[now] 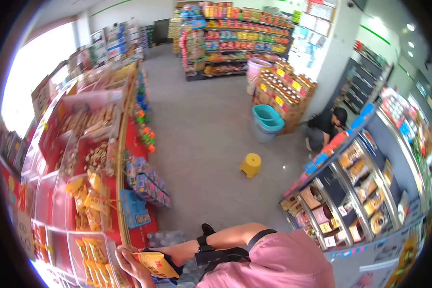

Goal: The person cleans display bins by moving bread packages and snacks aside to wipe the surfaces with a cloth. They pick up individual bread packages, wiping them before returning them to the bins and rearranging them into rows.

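An orange snack bag [157, 263] is held at the front edge of the bin display, at the bottom of the view. My left hand [129, 263] is against the bag's left end, with its fingers stretched out. The other hand, at the end of the arm with a black wrist strap, is mostly hidden behind the bag, so its fingers cannot be made out. Similar orange bags [92, 254] fill the clear bin just left of my left hand, and more yellow bags [93, 204] lie in the bin beyond.
A yellow stool [250, 165] and teal buckets [268, 118] stand on the grey floor [201, 129]. Stacked cartons [288, 93] are behind them. A person [324, 128] crouches beside the right snack shelf [355, 192]. Bottle packs [168, 238] lie below the display.
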`<state>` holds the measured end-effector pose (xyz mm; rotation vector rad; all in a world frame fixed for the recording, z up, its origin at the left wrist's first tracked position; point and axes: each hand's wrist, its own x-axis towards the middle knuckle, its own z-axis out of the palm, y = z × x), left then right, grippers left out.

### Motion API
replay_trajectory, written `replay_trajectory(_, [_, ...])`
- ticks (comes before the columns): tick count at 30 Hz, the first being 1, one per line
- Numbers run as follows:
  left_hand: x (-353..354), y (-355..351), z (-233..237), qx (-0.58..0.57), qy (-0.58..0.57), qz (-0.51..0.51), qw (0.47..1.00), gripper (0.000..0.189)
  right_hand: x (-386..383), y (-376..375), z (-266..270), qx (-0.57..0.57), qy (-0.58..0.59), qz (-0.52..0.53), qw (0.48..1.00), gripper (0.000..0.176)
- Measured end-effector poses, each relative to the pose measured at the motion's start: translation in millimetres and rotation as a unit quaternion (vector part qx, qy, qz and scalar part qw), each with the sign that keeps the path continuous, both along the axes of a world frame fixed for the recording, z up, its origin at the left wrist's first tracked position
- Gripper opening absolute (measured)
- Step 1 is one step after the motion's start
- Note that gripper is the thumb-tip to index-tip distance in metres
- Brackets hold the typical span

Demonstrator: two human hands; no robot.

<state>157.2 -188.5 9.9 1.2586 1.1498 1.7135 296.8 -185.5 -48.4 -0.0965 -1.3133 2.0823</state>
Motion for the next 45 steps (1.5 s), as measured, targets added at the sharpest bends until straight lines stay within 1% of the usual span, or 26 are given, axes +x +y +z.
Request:
replay_trajectory(2, [0.2,3.7,-4.1,0.001,-0.010,-0.029,1.000,0.018,10.3,-5.4,11.4,0.031,-0.040,-0.033,0.998,0.054])
replay_trajectory(3, [1.1,4.8,-4.5,-0.005,-0.020,-0.037,0.999,0.018,2.3,-7.0,-7.0,0.136,-0.038,-0.084,0.986,0.046])
replay_trajectory(4, [18.5,-9.4,34.2,-0.094,0.107,0.050,0.989,0.033,-2.5,-4.5,-19.7,0.242,-0.037,-0.131,0.961,0.039])
replay_trajectory(5, [24.2,-8.7,37.9,-0.104,0.112,0.068,0.986,0.033,-3.6,1.2,-22.0,0.248,-0.038,-0.134,0.959,0.039])
replay_trajectory(6, [27.5,-4.7,36.0,-0.092,0.095,0.070,0.989,0.032,-5.5,7.0,-24.6,-0.122,0.081,0.111,0.983,0.036])
replay_trajectory(7, [28.8,-0.3,32.9,-0.077,0.072,0.069,0.992,0.032,-5.8,10.4,-28.2,-0.465,0.184,0.335,0.799,0.032])
replay_trajectory(9, [31.5,9.0,29.0,-0.066,0.044,0.073,0.994,0.031,1.4,9.1,-25.9,-0.507,0.114,0.231,0.823,0.021])
replay_trajectory(10, [30.8,13.3,28.2,-0.067,0.033,0.081,0.994,0.031,8.8,7.9,-27.0,-0.214,0.037,0.034,0.976,0.018])
replay_trajectory(11, [30.9,17.1,29.1,-0.070,0.027,0.090,0.993,0.030,16.3,9.2,-24.6,0.109,-0.050,-0.171,0.978,0.015])
replay_trajectory(12, [32.1,21.5,30.0,-0.076,0.021,0.099,0.992,0.030,24.4,15.2,-24.7,0.107,-0.048,-0.175,0.978,0.015])
replay_trajectory(13, [32.3,25.3,30.4,-0.079,0.014,0.106,0.991,0.030,35.4,23.8,-23.9,-0.148,-0.076,-0.105,0.980,0.016])
replay_trajectory(14, [33.1,30.0,30.5,-0.082,0.009,0.111,0.990,0.030,45.3,33.0,-22.3,-0.391,-0.098,-0.026,0.915,0.017])
replay_trajectory(15, [33.7,34.4,29.5,-0.084,0.000,0.116,0.990,0.029,56.7,37.0,-17.1,-0.392,-0.096,-0.027,0.914,0.017])
replay_trajectory(18, [38.2,45.2,23.8,-0.101,-0.034,0.119,0.987,0.029,93.8,38.2,4.5,-0.357,0.043,-0.071,0.930,0.021])
replay_trajectory(22, [52.9,60.3,17.7,-0.143,-0.123,0.096,0.977,0.028,106.9,56.5,48.5,-0.293,0.186,-0.059,0.936,0.068])
replay_trajectory(23, [58.3,63.9,15.8,-0.157,-0.153,0.085,0.972,0.028,98.9,63.7,42.9,-0.295,0.186,-0.060,0.935,0.068])
replay_trajectory(24, [62.2,66.7,14.8,-0.171,-0.187,0.076,0.964,0.028,91.2,70.3,37.3,-0.101,0.059,-0.113,0.987,0.071])
replay_trajectory(25, [67.8,68.5,13.5,-0.186,-0.216,0.068,0.956,0.028,86.3,75.4,34.6,0.099,-0.071,-0.158,0.980,0.075])
replay_trajectory(26, [74.3,70.6,10.7,-0.197,-0.240,0.063,0.948,0.028,83.8,79.7,32.8,0.097,-0.069,-0.155,0.981,0.075])
replay_trajectory(28, [79.7,75.7,8.1,-0.211,-0.279,0.063,0.935,0.028,78.9,87.7,28.8,0.301,-0.217,-0.262,0.891,0.087])
replay_trajectory(31, [83.6,83.4,6.7,-0.224,-0.315,0.070,0.920,0.028,81.5,96.9,31.4,0.166,-0.163,-0.254,0.939,0.093])
replay_trajectory(34, [87.4,91.8,8.7,-0.228,-0.341,0.079,0.909,0.028,86.6,110.6,34.0,0.180,-0.188,-0.278,0.924,0.091])
replay_trajectory(35, [89.3,94.2,10.0,-0.254,-0.303,0.054,0.917,0.049,81.8,116.5,31.1,0.202,-0.185,-0.311,0.910,0.090])
replay_trajectory(37, [35.7,91.3,-38.1,-0.241,-0.139,-0.039,0.960,0.039,87.6,125.4,31.2,0.108,-0.199,-0.261,0.939,0.070])
replay_trajectory(38, [43.4,89.3,-38.6,-0.238,-0.110,-0.007,0.965,0.039,94.9,128.8,40.2,0.060,-0.215,-0.209,0.952,0.060])
replay_trajectory(45, [60.8,89.6,-22.3,-0.274,-0.029,-0.025,0.961,0.036,81.7,155.6,9.5,0.114,-0.255,-0.274,0.920,0.034])
